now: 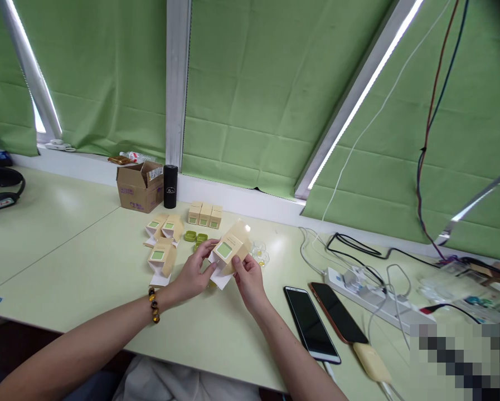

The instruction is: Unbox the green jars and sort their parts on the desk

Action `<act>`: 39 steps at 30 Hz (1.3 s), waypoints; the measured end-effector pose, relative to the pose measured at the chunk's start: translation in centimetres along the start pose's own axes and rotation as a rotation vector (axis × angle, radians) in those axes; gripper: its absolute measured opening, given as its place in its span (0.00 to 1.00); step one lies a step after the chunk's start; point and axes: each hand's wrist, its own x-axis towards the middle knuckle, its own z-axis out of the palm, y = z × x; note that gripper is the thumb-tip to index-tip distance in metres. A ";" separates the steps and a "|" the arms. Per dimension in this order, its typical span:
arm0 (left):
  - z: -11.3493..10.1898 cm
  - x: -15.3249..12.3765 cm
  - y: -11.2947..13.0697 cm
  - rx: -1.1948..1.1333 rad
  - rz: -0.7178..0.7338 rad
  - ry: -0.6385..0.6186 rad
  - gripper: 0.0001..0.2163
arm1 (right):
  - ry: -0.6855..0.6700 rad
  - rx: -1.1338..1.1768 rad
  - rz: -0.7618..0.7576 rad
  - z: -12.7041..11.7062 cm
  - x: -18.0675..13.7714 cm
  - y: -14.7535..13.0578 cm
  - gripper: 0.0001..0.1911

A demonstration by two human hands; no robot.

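Between my two hands, above the table, is a small tan paper box [233,245] with a green window on its face and white inner flaps sticking out below. My left hand [198,273] grips its left side, thumb near the flap. My right hand [250,278] holds the right side, thumb on the front. Left of my hands lie several similar boxes with loose flaps, such as this open box [161,256]. Behind stands a row of closed boxes [205,216]. Small green containers [191,236] sit behind my left hand, and clear plastic pieces [260,254] lie behind my right.
A cardboard carton [139,189] and a black tumbler [170,186] stand at the back. To the right are two phones, a white one [311,323] and a dark one [337,312], plus a power strip [375,301] with tangled cables. Black headphones [1,186] rest far left.
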 end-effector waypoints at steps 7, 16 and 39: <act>-0.5 0.3 -0.3 -0.229 -0.061 -0.032 0.23 | 0.048 -0.002 -0.011 0.1 0.0 -0.4 0.25; -0.8 0.6 -0.1 -0.113 -0.059 -0.014 0.20 | 0.093 -0.031 -0.041 0.0 -0.2 -0.5 0.23; -2.1 0.4 1.1 0.483 0.664 0.220 0.07 | 0.087 -0.641 -0.873 0.0 -2.0 -1.0 0.18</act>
